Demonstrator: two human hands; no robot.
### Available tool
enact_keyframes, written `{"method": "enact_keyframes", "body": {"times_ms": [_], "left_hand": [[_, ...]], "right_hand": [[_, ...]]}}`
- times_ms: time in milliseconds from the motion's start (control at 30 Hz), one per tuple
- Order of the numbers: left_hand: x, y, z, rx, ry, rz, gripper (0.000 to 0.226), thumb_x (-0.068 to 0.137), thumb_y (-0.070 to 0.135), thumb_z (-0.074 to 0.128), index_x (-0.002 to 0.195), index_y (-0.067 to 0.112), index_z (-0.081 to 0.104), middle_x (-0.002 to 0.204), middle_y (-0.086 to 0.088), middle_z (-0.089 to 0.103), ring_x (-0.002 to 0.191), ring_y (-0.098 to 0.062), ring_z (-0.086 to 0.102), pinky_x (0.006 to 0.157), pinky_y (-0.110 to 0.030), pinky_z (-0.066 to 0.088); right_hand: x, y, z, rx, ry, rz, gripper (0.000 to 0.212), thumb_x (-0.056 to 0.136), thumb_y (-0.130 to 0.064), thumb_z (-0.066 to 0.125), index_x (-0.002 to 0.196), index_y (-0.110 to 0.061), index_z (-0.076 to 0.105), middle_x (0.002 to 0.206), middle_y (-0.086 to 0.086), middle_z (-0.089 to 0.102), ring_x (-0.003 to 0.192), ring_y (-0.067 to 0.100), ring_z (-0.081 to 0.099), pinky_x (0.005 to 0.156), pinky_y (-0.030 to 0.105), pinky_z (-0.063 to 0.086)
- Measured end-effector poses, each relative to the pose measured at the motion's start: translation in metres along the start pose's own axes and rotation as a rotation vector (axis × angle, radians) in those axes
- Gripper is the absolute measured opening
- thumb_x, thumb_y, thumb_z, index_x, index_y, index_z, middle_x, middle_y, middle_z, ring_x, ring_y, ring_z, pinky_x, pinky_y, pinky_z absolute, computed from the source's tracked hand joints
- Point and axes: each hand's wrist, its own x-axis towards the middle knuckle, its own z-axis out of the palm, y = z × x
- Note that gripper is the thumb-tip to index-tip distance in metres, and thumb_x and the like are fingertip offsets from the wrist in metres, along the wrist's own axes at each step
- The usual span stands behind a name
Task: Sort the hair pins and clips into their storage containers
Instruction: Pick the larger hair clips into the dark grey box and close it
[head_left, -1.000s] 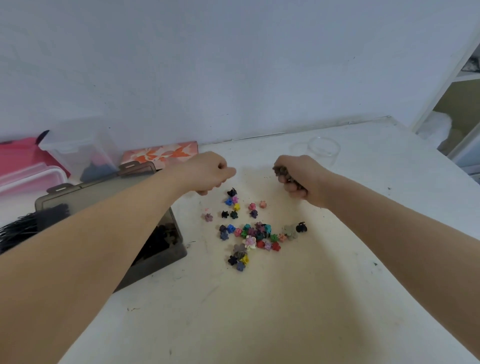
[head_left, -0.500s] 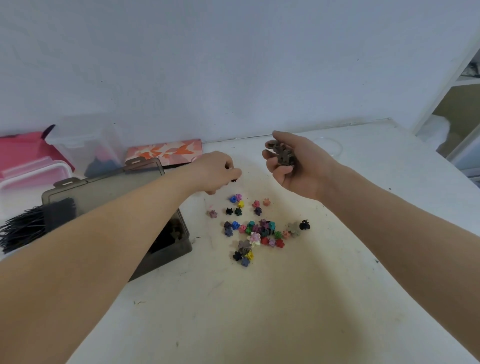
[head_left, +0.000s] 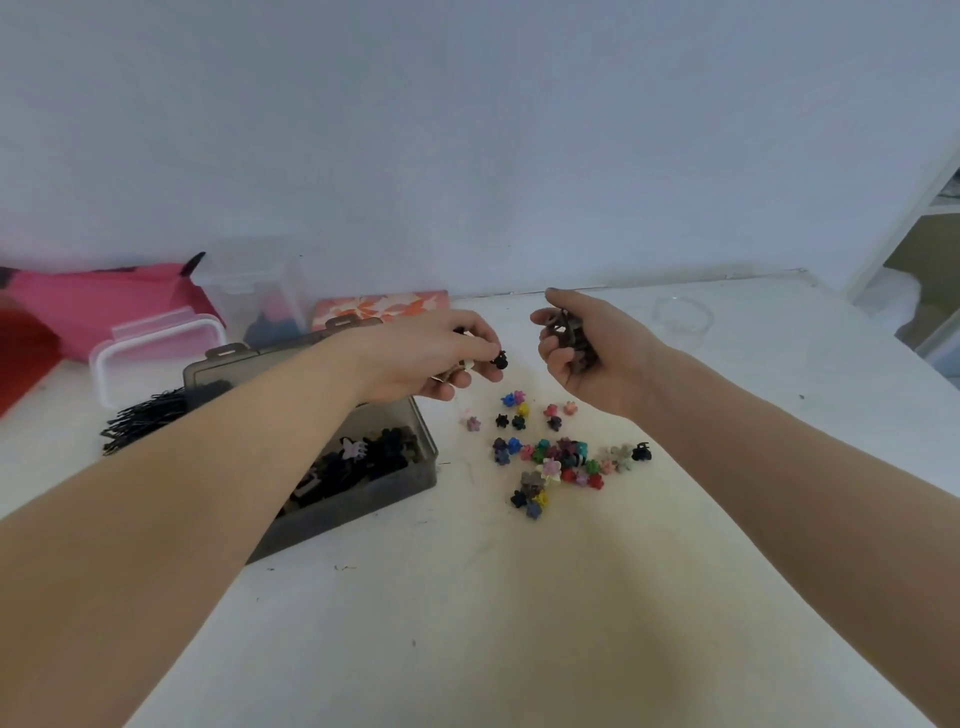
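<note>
A: Looking down the white table, which is scuffed and yellowed toward the middle, what sits around it?

B: At its centre lies a scatter of small flower clips in blue, red, green, pink, yellow and black. A black claw clip lies at the scatter's three o'clock edge. At nine o'clock from the scatter stands the smoky grey box, lid tipped back, with dark clips inside.

A: And the hands?

B: The left hand hangs over the box's far corner, fingers curled. Its fingertips pinch a small black clip, and something pale shows under the fingers. The right hand is at three o'clock from the left, palm turned up, fingers cupped round a bunch of brown clips. Both are raised at twelve o'clock from the scatter.

A: Farther back?

B: A bundle of black hair pins lies on the table at nine o'clock from the box. Behind it is a clear tub with a lid, then a pink bag and a taller clear container against the pale wall. A flat box with orange flowers lies along the wall at eleven o'clock. A small clear round dish stands at two o'clock, apart from everything. White shelving shows at the right edge.
</note>
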Motion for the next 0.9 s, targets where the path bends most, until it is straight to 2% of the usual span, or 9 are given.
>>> {"method": "enact_keyframes", "body": {"times_ms": [133, 200, 300, 433, 500, 600, 733, 900], "left_hand": [[-0.01, 0.001, 0.0, 0.0, -0.026, 0.008, 0.015, 0.097, 0.02, 0.057, 0.11, 0.012, 0.061, 0.101, -0.002, 0.076, 0.058, -0.007, 0.045, 0.051, -0.019, 0.039], [-0.016, 0.002, 0.0, 0.005, -0.024, 0.019, 0.013, 0.095, 0.016, 0.059, 0.106, 0.011, 0.061, 0.1, -0.001, 0.076, 0.057, -0.008, 0.043, 0.051, -0.02, 0.037], [-0.021, 0.0, 0.001, 0.028, -0.026, 0.036, 0.015, 0.091, 0.013, 0.063, 0.106, 0.009, 0.062, 0.101, -0.004, 0.075, 0.056, -0.008, 0.043, 0.051, -0.021, 0.037], [-0.023, -0.006, 0.003, 0.034, -0.018, 0.053, 0.021, 0.09, 0.012, 0.067, 0.109, 0.019, 0.064, 0.11, -0.014, 0.069, 0.054, -0.007, 0.045, 0.049, -0.021, 0.038], [-0.022, -0.008, 0.004, 0.05, -0.02, 0.075, 0.019, 0.089, 0.013, 0.068, 0.106, 0.021, 0.066, 0.104, -0.019, 0.064, 0.054, -0.007, 0.045, 0.049, -0.021, 0.039], [-0.018, -0.008, 0.008, 0.066, -0.024, 0.082, 0.018, 0.088, 0.014, 0.069, 0.105, 0.018, 0.067, 0.093, -0.011, 0.059, 0.054, -0.007, 0.046, 0.05, -0.02, 0.04], [-0.012, -0.007, 0.015, 0.077, -0.031, 0.07, 0.018, 0.087, 0.015, 0.07, 0.105, 0.018, 0.068, 0.093, -0.011, 0.063, 0.053, -0.007, 0.047, 0.051, -0.02, 0.042], [-0.005, -0.005, 0.018, 0.1, 0.007, 0.08, 0.017, 0.089, 0.021, 0.07, 0.105, 0.019, 0.065, 0.08, 0.0, 0.063, 0.05, -0.005, 0.047, 0.051, -0.018, 0.043]], "right_hand": [[-0.007, 0.002, 0.006, 0.024, 0.014, -0.034, 0.016, 0.09, -0.018, 0.065, 0.089, -0.002, 0.061, 0.084, 0.01, 0.052, 0.062, 0.017, 0.06, 0.047, 0.018, 0.051], [-0.011, 0.003, 0.01, 0.022, 0.004, -0.04, 0.009, 0.087, -0.008, 0.064, 0.092, -0.001, 0.06, 0.091, 0.014, 0.053, 0.069, 0.019, 0.062, 0.05, 0.02, 0.053], [-0.015, 0.007, 0.015, 0.03, -0.002, -0.029, 0.012, 0.085, -0.001, 0.061, 0.097, -0.001, 0.058, 0.092, 0.015, 0.055, 0.072, 0.02, 0.06, 0.049, 0.02, 0.052], [-0.019, 0.012, 0.016, -0.041, 0.004, -0.014, 0.013, 0.086, -0.003, 0.06, 0.099, -0.003, 0.057, 0.083, 0.013, 0.057, 0.065, 0.016, 0.055, 0.046, 0.017, 0.048], [-0.02, 0.013, 0.014, -0.079, 0.017, -0.009, 0.012, 0.085, -0.004, 0.059, 0.097, -0.003, 0.058, 0.081, 0.012, 0.058, 0.061, 0.015, 0.052, 0.043, 0.016, 0.044], [-0.02, 0.012, 0.009, -0.081, 0.037, 0.001, 0.008, 0.087, -0.007, 0.057, 0.094, -0.004, 0.056, 0.083, 0.01, 0.058, 0.057, 0.012, 0.051, 0.04, 0.015, 0.037], [-0.02, 0.011, 0.002, -0.067, 0.024, 0.028, 0.009, 0.091, -0.013, 0.056, 0.094, -0.004, 0.056, 0.079, 0.007, 0.056, 0.054, 0.01, 0.046, 0.036, 0.014, 0.034], [-0.02, 0.008, -0.004, -0.064, 0.016, 0.036, 0.011, 0.092, -0.016, 0.056, 0.095, -0.006, 0.056, 0.075, 0.004, 0.053, 0.051, 0.009, 0.042, 0.033, 0.014, 0.032]]}}
